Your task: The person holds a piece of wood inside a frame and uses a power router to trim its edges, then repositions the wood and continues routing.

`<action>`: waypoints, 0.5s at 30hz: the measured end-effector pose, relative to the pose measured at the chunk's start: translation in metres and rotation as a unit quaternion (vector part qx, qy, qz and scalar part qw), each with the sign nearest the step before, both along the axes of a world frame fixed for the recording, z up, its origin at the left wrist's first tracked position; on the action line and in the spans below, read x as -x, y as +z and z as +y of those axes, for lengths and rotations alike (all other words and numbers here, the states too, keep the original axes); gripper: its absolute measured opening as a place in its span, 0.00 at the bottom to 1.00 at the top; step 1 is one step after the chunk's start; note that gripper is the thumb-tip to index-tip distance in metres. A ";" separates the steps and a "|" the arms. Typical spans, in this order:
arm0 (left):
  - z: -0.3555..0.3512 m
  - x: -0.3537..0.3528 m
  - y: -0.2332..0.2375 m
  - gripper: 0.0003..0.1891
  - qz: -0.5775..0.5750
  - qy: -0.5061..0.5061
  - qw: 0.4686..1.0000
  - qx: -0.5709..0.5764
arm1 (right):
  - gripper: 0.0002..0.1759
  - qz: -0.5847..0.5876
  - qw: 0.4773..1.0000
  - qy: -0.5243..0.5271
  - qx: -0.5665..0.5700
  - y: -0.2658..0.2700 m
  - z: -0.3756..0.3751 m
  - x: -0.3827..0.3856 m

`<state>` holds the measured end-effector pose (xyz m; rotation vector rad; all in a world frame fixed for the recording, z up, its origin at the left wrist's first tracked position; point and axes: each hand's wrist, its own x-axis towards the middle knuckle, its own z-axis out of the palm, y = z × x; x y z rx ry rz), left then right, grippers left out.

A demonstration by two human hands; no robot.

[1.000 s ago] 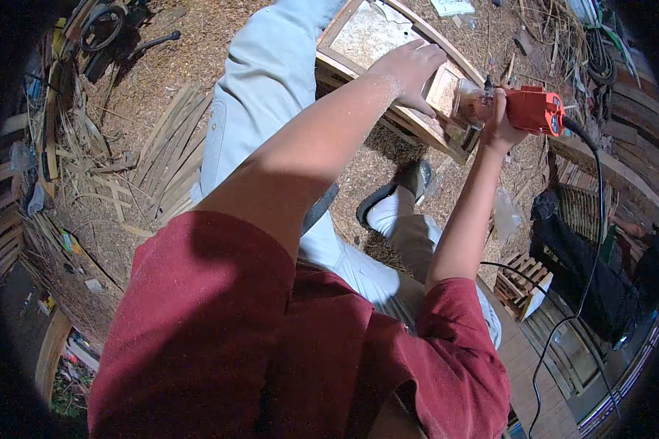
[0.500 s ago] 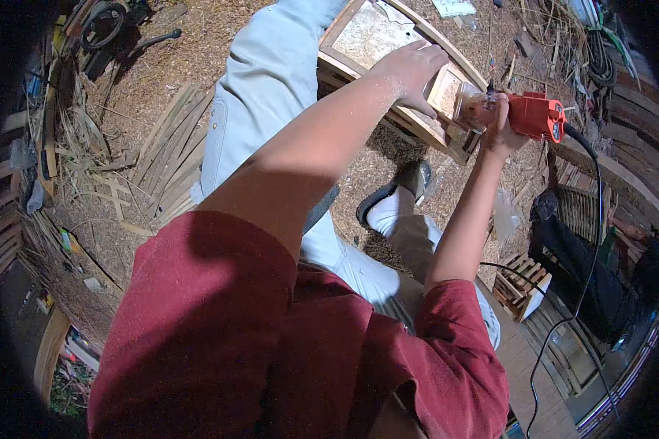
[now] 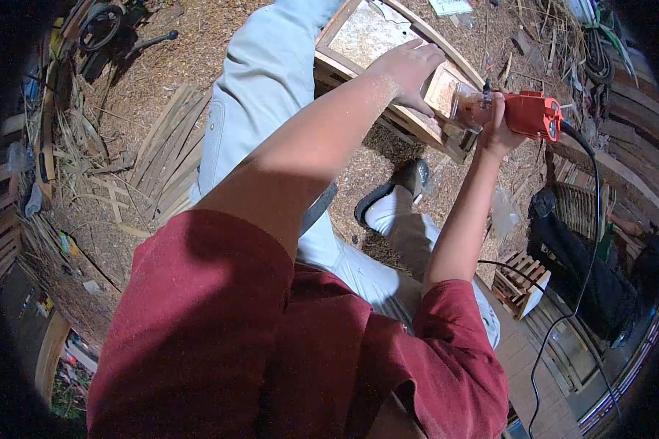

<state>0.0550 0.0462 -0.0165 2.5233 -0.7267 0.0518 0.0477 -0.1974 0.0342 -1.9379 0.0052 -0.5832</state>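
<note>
My right hand (image 3: 497, 133) is wrapped round a red trim router (image 3: 529, 115) that lies tilted on its side, its clear base toward the wood. The router's base meets the right end of a wooden frame (image 3: 455, 54), where a small pale wood piece (image 3: 441, 89) shows. My left hand (image 3: 407, 69) rests on the frame with fingers stretched out and thumb apart, beside that pale piece. Fine sawdust clings to the left wrist. The router's bit is hard to make out through the base.
A black power cord (image 3: 599, 194) runs from the router down the right side. Wood strips (image 3: 170, 135) lie at left on ground covered in shavings. A small slatted wood piece (image 3: 521, 284) and dark cloth (image 3: 575, 256) are at right. A sandaled foot (image 3: 392, 197) is below the frame.
The router and my right hand have shifted very slightly left in view, along with the whole scene. Both hands keep the same hold and pose.
</note>
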 end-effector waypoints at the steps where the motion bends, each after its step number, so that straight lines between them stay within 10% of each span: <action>1: 0.000 0.000 -0.001 0.64 -0.003 -0.002 1.000 0.008 | 0.18 0.003 1.000 0.002 0.015 0.001 0.000 0.000; 15: -0.001 0.000 0.000 0.66 0.006 -0.008 1.000 -0.027 | 0.21 0.017 0.999 -0.018 -0.030 0.003 0.008 -0.009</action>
